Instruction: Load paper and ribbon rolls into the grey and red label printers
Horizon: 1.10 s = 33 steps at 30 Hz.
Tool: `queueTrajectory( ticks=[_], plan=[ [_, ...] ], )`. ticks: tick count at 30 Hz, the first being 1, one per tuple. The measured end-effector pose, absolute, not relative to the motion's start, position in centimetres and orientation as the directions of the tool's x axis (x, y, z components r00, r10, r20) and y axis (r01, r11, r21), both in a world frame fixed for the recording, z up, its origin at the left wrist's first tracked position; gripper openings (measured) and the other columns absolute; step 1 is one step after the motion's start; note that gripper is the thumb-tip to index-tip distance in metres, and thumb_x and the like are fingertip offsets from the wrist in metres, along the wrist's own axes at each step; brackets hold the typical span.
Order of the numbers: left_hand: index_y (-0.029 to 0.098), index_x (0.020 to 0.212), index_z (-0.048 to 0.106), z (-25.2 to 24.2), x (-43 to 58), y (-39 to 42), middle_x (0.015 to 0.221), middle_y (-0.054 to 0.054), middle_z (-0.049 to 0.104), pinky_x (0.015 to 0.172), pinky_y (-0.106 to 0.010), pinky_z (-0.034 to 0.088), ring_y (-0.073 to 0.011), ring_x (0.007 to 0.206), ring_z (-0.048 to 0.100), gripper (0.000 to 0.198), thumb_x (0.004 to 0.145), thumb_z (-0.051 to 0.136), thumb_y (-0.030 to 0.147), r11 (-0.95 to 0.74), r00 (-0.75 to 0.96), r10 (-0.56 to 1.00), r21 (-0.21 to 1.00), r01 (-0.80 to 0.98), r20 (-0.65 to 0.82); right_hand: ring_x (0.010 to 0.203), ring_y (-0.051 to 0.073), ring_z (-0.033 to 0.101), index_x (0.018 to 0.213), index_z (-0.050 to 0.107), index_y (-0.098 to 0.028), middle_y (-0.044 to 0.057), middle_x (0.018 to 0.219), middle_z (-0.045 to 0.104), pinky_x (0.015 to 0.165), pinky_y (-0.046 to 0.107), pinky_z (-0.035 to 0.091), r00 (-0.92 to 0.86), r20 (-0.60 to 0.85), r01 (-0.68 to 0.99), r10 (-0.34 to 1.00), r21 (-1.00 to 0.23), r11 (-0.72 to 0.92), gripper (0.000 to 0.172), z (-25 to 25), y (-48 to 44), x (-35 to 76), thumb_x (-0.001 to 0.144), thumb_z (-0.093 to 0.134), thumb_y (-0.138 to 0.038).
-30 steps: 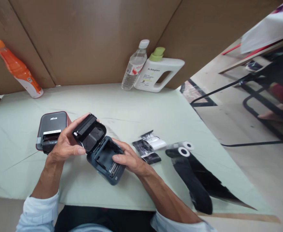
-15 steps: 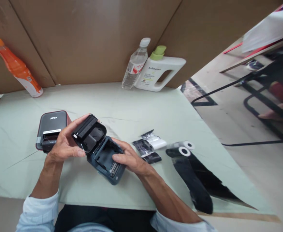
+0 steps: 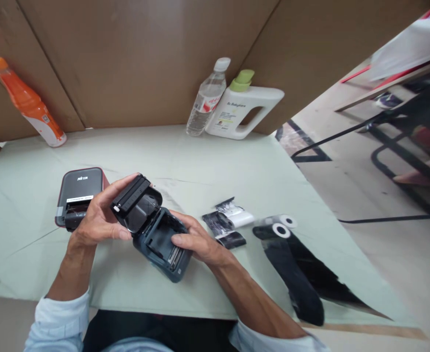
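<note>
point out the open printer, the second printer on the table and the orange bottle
open printer (image 3: 159,242), head view, on the bare inner compartment of its body
second printer (image 3: 79,183), head view, on its dark top face
orange bottle (image 3: 27,102), head view, on the middle of its orange body

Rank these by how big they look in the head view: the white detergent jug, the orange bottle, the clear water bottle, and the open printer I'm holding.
1. Open printer, though it is nearest the camera, which inflates it.
2. White detergent jug.
3. Orange bottle and clear water bottle: too alike to rank.
</note>
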<state>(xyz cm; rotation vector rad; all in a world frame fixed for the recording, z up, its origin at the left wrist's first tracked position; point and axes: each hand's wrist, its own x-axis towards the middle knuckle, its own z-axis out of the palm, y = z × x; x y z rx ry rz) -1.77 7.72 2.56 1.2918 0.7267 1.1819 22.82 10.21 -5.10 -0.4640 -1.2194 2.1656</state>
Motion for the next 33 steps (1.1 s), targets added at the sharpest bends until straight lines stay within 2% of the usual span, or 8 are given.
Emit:
queueTrajectory(
  ticks=[8, 25, 33],
  plan=[
    [0.031, 0.151, 0.061, 2.43, -1.89, 7.75, 0.151, -0.016, 0.066, 0.114, -0.046, 0.054, -0.0375, 0.137, 0.065, 0.094, 0.065, 0.101, 0.039, -0.122, 0.296, 0.935, 0.961, -0.247, 0.194, 0.090, 0.020, 0.072, 0.132, 0.071, -0.019, 0.006, 0.110, 0.077, 0.076, 0.028, 0.059, -0.760, 0.003, -0.341, 0.650, -0.853, -0.395, 0.060, -5.20, 10.22, 22.78, 0.082, 0.086, -0.049],
    [0.025, 0.147, 0.065, 2.91, -1.83, 7.72, 0.144, -0.019, 0.070, 0.114, -0.049, 0.053, -0.0397, 0.133, 0.067, 0.086, 0.067, 0.098, 0.033, -0.117, 0.283, 0.942, 0.967, -0.227, 0.180, 0.093, 0.022, 0.070, 0.134, 0.070, -0.020, 0.006, 0.109, 0.076, 0.080, 0.030, 0.057, -0.740, 0.017, -0.328, 0.672, -0.882, -0.339, 0.059, -5.40, 10.41, 22.65, 0.085, 0.083, -0.051],
    [0.024, 0.150, 0.063, 2.96, -1.78, 7.59, 0.151, -0.020, 0.065, 0.119, -0.048, 0.049, -0.0387, 0.140, 0.062, 0.083, 0.074, 0.094, 0.034, -0.109, 0.282, 0.944, 0.968, -0.226, 0.172, 0.093, 0.022, 0.069, 0.129, 0.072, -0.021, 0.006, 0.110, 0.075, 0.080, 0.032, 0.058, -0.714, 0.007, -0.319, 0.700, -0.894, -0.316, 0.056, -5.15, 10.51, 22.54, 0.084, 0.083, -0.052]
  ],
)
